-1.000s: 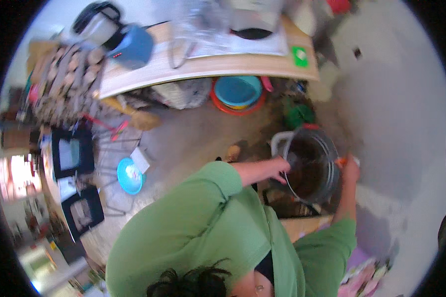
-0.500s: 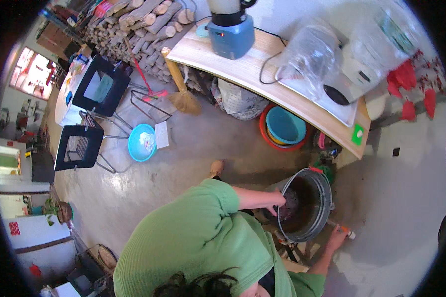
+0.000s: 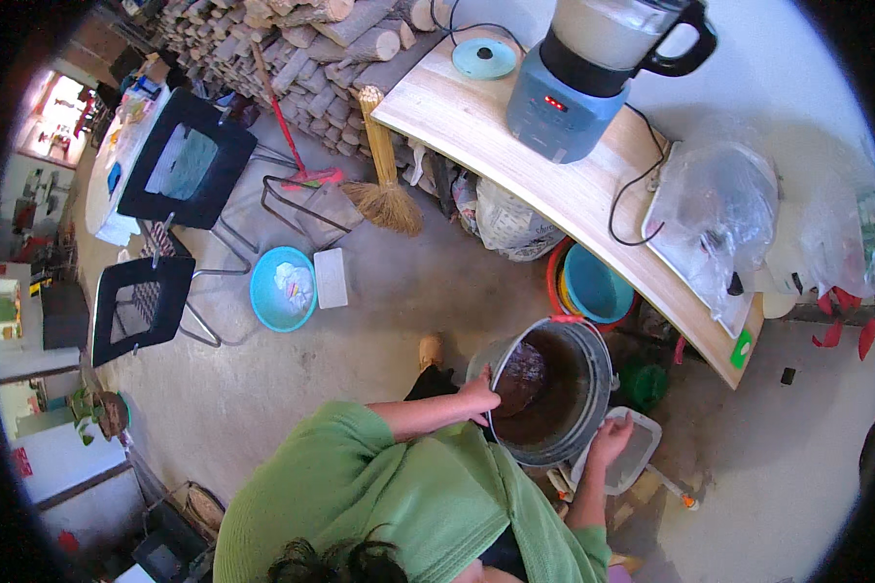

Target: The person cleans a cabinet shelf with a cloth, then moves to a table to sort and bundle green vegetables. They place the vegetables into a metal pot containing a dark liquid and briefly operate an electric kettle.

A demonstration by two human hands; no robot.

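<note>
Evidently, the left hand [image 3: 479, 396] clasped the near-left rim of the bucket [image 3: 587, 396]. The right hand [image 3: 610, 439], part-curled, overlapped a translucent tub [image 3: 638, 451] beyond the bucket's right side; its grip was unclear.

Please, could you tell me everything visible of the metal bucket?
The bucket, right of the picture's middle, is round, grey and metallic-looking, with ridges around the rim and a red piece on its far side. Its mouth faces the camera; tilt is hard to judge. The inner wall looks brownish, and a dark, shiny patch shows low inside, perhaps liquid. The left hand grips the rim's left side; the right hand is close by, contact unclear.
</note>
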